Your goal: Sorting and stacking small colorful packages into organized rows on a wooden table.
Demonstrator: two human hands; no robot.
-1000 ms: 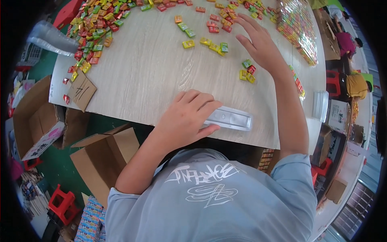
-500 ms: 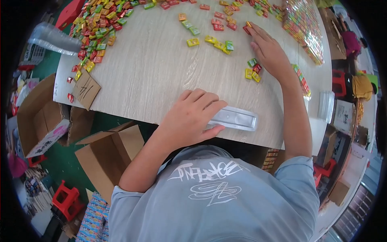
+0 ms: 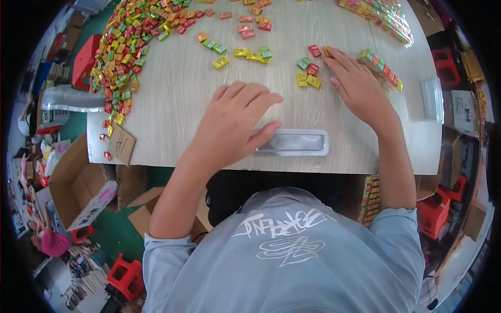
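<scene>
My left hand (image 3: 232, 122) hovers open over the table, fingers apart, overlapping the left end of a clear plastic tray (image 3: 302, 142). No small box shows in that tray. My right hand (image 3: 360, 89) lies with its fingers stretched out, the fingertips touching a small orange box (image 3: 327, 51). Just left of them is a red box (image 3: 314, 50). Nearer to me sit a green box (image 3: 303, 63), another red box (image 3: 312, 70) and two yellow boxes (image 3: 308, 81). Yellow and green boxes (image 3: 254, 56) form a short line farther left.
A big heap of colourful small boxes (image 3: 125, 57) covers the far left. Wrapped packs of boxes (image 3: 378, 20) lie at the far right, with a shorter row (image 3: 381, 70) beside my right hand. Stacked clear trays (image 3: 432, 99) stand at the right edge. An open carton (image 3: 78, 180) is below left.
My right hand has come nearer, with a red and an orange box now close to the small cluster. My left hand has lifted partly off the tray. The whole view has shifted.
</scene>
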